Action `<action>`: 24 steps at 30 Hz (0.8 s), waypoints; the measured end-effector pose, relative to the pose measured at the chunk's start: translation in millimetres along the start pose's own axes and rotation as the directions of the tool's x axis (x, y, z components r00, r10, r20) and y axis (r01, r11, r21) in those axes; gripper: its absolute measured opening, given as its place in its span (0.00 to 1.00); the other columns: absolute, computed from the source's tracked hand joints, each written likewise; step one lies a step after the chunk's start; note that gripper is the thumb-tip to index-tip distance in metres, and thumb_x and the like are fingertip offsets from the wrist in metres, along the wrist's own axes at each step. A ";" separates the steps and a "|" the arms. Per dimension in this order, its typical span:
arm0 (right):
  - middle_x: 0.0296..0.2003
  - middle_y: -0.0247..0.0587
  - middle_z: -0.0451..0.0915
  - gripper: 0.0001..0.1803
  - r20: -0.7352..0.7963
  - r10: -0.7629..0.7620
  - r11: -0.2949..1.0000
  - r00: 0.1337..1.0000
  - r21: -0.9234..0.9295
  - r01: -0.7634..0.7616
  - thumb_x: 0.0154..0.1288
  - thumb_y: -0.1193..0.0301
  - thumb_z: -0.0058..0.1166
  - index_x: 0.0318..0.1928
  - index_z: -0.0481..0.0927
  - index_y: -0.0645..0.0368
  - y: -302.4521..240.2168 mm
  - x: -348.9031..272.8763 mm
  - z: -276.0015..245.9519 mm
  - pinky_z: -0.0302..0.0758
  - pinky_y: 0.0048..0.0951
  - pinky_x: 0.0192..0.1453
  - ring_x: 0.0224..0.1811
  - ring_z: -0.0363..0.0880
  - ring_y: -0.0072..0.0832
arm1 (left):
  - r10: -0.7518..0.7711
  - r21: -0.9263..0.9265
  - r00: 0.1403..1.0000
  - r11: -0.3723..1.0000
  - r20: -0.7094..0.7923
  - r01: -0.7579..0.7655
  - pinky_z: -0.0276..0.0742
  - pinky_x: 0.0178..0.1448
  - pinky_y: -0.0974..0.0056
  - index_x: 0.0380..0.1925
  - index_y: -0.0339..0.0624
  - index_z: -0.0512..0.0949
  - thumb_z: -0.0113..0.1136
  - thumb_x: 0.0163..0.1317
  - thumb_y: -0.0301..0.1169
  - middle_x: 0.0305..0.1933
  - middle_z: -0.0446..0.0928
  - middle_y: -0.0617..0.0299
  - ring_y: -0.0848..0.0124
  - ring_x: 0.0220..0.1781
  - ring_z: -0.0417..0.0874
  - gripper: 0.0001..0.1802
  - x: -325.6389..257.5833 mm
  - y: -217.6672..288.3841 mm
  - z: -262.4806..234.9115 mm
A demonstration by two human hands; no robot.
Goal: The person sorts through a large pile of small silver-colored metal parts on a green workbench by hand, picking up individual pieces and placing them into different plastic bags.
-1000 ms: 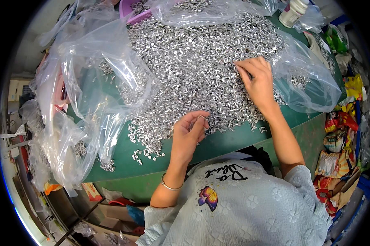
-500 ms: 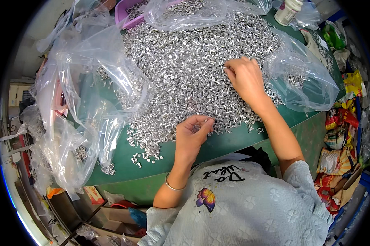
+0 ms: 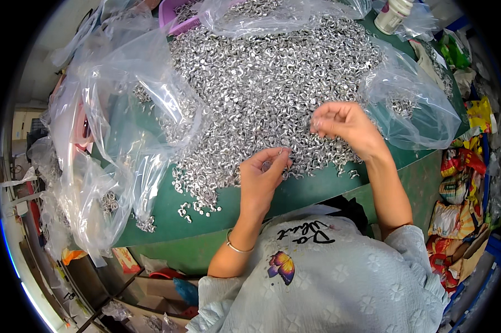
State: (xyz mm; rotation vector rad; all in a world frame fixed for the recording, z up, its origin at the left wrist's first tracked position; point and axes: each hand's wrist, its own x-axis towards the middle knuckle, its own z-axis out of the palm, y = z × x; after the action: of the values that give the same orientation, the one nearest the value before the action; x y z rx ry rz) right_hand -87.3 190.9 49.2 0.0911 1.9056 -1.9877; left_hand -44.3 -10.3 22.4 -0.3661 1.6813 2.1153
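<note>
A big heap of small silver metal parts (image 3: 261, 83) covers the green table (image 3: 167, 211). My left hand (image 3: 264, 175) rests at the heap's near edge, fingers curled around several of the small parts. My right hand (image 3: 345, 125) is lifted over the heap's right side, its fingertips pinched together on a small metal piece. A thin bracelet (image 3: 236, 248) sits on my left wrist.
Clear plastic bags (image 3: 112, 139) lie crumpled at the left and another clear bag (image 3: 417, 105) at the right, some holding more parts. A purple tray (image 3: 175, 19) and a white bottle (image 3: 392, 15) stand at the back. Colourful packets (image 3: 456, 188) pile on the right floor.
My right hand has lifted off the heap and drawn back toward me, closing its fingertips on a piece. My left hand stayed at the heap's near edge, fingers curling tighter.
</note>
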 end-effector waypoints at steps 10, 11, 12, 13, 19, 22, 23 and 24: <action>0.29 0.34 0.80 0.07 0.022 -0.076 0.995 0.997 0.058 0.075 0.59 0.78 0.55 0.38 0.78 0.67 21.7 -11.3 26.8 0.73 0.17 0.34 0.30 0.77 0.15 | 0.143 0.082 0.989 0.986 0.044 -0.146 0.58 0.21 0.79 0.41 0.31 0.78 0.55 0.60 0.25 0.28 0.78 0.64 0.86 0.19 0.64 0.11 1.9 -1.7 17.9; 0.28 0.34 0.80 0.07 -0.001 -0.092 0.995 0.996 0.040 0.092 0.59 0.79 0.54 0.38 0.78 0.67 19.0 -11.9 27.8 0.72 0.17 0.32 0.29 0.77 0.15 | 0.145 0.099 0.987 0.983 0.074 -0.152 0.58 0.21 0.79 0.41 0.31 0.78 0.54 0.61 0.25 0.28 0.78 0.64 0.86 0.19 0.64 0.11 2.9 -2.0 16.8; 0.27 0.33 0.80 0.07 -0.004 -0.138 0.983 0.990 -0.126 0.137 0.59 0.79 0.54 0.38 0.79 0.67 15.5 -14.0 28.0 0.71 0.17 0.31 0.28 0.76 0.15 | 0.147 0.116 0.983 0.980 0.106 -0.159 0.59 0.22 0.78 0.42 0.31 0.78 0.53 0.62 0.25 0.27 0.78 0.65 0.86 0.19 0.65 0.11 3.5 -2.0 15.4; 0.27 0.32 0.80 0.07 -0.002 -0.184 0.941 0.983 -0.289 0.175 0.59 0.79 0.54 0.38 0.79 0.66 11.5 -17.0 28.4 0.71 0.17 0.30 0.27 0.75 0.14 | 0.107 0.111 0.986 0.986 0.130 -0.122 0.59 0.22 0.78 0.43 0.31 0.77 0.52 0.62 0.25 0.29 0.78 0.65 0.86 0.20 0.64 0.12 2.7 -1.5 13.0; 0.23 0.29 0.78 0.07 -0.233 -0.327 0.906 0.916 -0.354 0.233 0.57 0.74 0.56 0.35 0.81 0.64 -15.8 10.2 -12.4 0.69 0.20 0.25 0.22 0.71 0.13 | 0.102 -0.082 0.986 0.992 0.130 -0.092 0.60 0.23 0.77 0.51 0.31 0.72 0.47 0.64 0.23 0.37 0.76 0.62 0.85 0.20 0.61 0.16 3.6 2.5 12.5; 0.23 0.45 0.80 0.11 -0.409 -0.636 0.659 0.654 -0.729 0.185 0.56 0.69 0.56 0.33 0.80 0.66 -66.5 67.5 -59.1 0.74 0.29 0.31 0.24 0.79 0.27 | 0.114 -0.057 0.982 0.993 0.148 -0.106 0.60 0.23 0.77 0.50 0.31 0.72 0.48 0.64 0.24 0.36 0.76 0.62 0.85 0.20 0.61 0.15 3.4 2.5 7.0; 0.26 0.51 0.81 0.10 -0.406 -0.726 0.566 0.555 -0.811 0.147 0.53 0.69 0.56 0.32 0.81 0.65 -80.3 88.8 -68.6 0.75 0.32 0.34 0.27 0.81 0.38 | 0.106 -0.045 0.983 0.994 0.151 -0.100 0.60 0.23 0.77 0.50 0.32 0.73 0.48 0.63 0.24 0.36 0.76 0.62 0.85 0.20 0.62 0.15 2.2 4.2 7.1; 0.26 0.52 0.80 0.11 -0.394 -0.769 0.516 0.504 -0.847 0.125 0.52 0.69 0.57 0.31 0.81 0.65 -90.5 113.2 -76.4 0.75 0.35 0.38 0.30 0.81 0.43 | 0.107 -0.052 0.984 0.994 0.145 -0.101 0.60 0.23 0.78 0.49 0.33 0.73 0.49 0.64 0.24 0.36 0.76 0.63 0.85 0.20 0.62 0.15 0.6 4.4 4.5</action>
State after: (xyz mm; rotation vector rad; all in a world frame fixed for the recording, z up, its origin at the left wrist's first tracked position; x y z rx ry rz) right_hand -236.9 239.9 94.5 0.1542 3.5675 -1.2743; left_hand -46.7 -6.7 26.9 -0.1326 1.6026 2.1989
